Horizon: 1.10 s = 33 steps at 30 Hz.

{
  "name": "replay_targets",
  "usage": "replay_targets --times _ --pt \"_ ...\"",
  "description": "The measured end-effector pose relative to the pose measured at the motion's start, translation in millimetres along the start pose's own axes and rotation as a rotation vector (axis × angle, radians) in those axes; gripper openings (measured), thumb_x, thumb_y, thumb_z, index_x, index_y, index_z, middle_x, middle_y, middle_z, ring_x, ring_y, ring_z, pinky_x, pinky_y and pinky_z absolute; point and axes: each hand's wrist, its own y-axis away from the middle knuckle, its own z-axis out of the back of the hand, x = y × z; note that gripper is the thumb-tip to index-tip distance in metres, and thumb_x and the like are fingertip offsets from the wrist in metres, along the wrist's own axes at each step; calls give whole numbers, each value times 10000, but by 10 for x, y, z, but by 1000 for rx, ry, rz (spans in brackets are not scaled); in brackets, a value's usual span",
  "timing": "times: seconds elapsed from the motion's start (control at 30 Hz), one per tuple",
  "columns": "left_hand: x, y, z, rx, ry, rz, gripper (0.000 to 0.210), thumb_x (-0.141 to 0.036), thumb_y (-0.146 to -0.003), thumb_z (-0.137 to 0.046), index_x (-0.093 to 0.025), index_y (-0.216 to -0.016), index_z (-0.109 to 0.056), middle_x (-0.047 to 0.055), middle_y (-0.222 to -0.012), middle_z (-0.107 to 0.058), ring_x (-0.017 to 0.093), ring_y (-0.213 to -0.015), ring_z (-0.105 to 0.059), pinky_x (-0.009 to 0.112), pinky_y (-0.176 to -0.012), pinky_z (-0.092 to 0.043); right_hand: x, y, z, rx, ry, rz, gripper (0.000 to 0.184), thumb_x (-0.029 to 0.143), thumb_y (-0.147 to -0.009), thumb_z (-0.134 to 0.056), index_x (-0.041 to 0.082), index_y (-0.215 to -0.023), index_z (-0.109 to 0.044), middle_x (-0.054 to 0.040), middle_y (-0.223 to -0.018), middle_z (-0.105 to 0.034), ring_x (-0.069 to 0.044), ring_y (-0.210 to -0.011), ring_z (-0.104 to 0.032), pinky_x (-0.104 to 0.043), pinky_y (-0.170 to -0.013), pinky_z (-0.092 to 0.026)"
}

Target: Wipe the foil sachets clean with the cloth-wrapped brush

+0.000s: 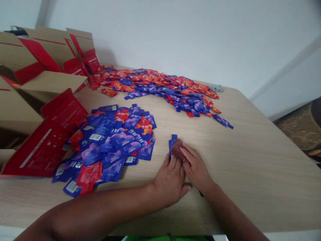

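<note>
On the light wood table a blue pouch (172, 143) lies with its narrow neck pointing away from me. The fingers of my left hand (170, 180) are pressed together over its lower part, holding it down, while the thumb sticks out to the right. My right hand (197, 167) is closed on a folded brown cloth (178, 149), which rests against the pouch's right side. Both hands touch each other, and they hide most of the pouch. A small dark object (201, 193) peeks out under my right wrist; its kind cannot be made out.
To the left lies a heap of blue and red pouches (112, 140). Another long pile of pouches (160, 87) runs along the back, with one stray pouch (223, 121) at its right end. Opened red cardboard boxes (47, 144) stand at the left. Small grey pieces (217, 88) lie near the wall.
</note>
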Motion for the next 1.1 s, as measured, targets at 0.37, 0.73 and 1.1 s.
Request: replay_targets --times 0.37,0.73,1.1 --pt "-7 -4 34 5 -27 15 912 -733 -1000 -504 -34 -1584 -497 291 -1638 -471 482 -1581 -309 646 -1284 -194 -68 -189 -46 -24 30 28 562 128 -966 -507 263 -1489 -662 -110 -1577 -594 -314 -1408 -573 -604 -1204 -473" --pt "-6 -3 38 -5 -46 8 927 -735 -1003 -484 -27 -1600 -461 304 -1662 -425 485 -1549 -362 633 -1268 -228 -231 -496 -116 1 98 69 556 132 -945 -529 228 -1475 -669 -134 -1574 -593 -315 -1426 -560 -588 -1223 -445" --pt "-16 -1 22 8 -62 30 913 -745 -1004 -456 -27 -1567 -494 319 -1659 -422 473 -1571 -322 632 -1277 -194 -362 -806 -179 9 117 55 569 126 -930 -529 228 -1470 -678 -120 -1575 -593 -329 -1401 -561 -583 -1215 -436"
